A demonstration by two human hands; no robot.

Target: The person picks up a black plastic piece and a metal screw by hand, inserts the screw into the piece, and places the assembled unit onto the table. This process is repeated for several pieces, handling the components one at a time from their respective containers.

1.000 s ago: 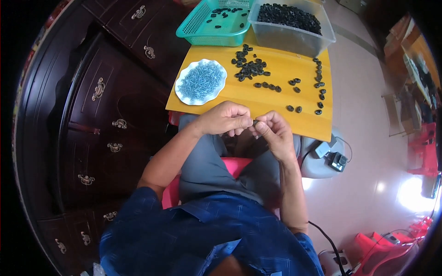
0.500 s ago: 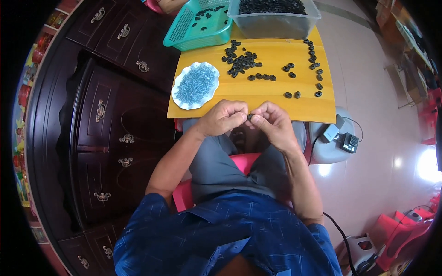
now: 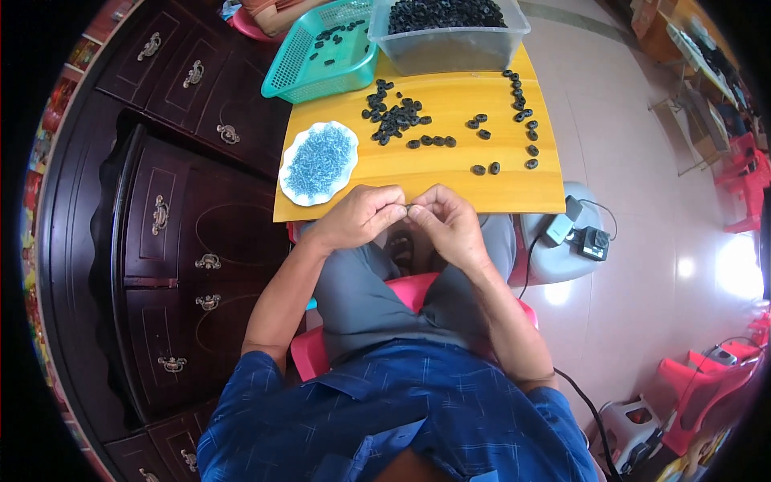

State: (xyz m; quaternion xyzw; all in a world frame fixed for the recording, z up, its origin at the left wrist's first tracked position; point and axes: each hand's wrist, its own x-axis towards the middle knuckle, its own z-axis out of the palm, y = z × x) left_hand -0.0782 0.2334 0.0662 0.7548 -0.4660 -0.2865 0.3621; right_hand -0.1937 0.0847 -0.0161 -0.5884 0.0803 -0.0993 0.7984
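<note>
My left hand (image 3: 371, 214) and my right hand (image 3: 450, 226) meet fingertip to fingertip just past the table's near edge, above my lap. Both are closed in a pinch. Between the tips a bit of a small black oval part (image 3: 409, 208) shows, gripped by the right thumb and forefinger. What the left fingers pinch is too small and covered to make out. Left of my hands stands a white wavy-rimmed plate (image 3: 283, 171) heaped with small clear bluish pieces (image 3: 321, 161). Beyond lies a loose pile of black oval parts (image 3: 393, 120) with holes.
On the yellow table (image 3: 442, 185) lie a short row of black parts (image 3: 431, 142) and a longer line (image 3: 532, 136) along the right side. At the back are a green basket (image 3: 321, 87) and a clear bin (image 3: 450, 55) full of black parts. Dark drawers (image 3: 181, 201) flank the left.
The whole scene has shifted slightly left and down as my head moved. My fingertips have drawn closer together and now cover more of the black part.
</note>
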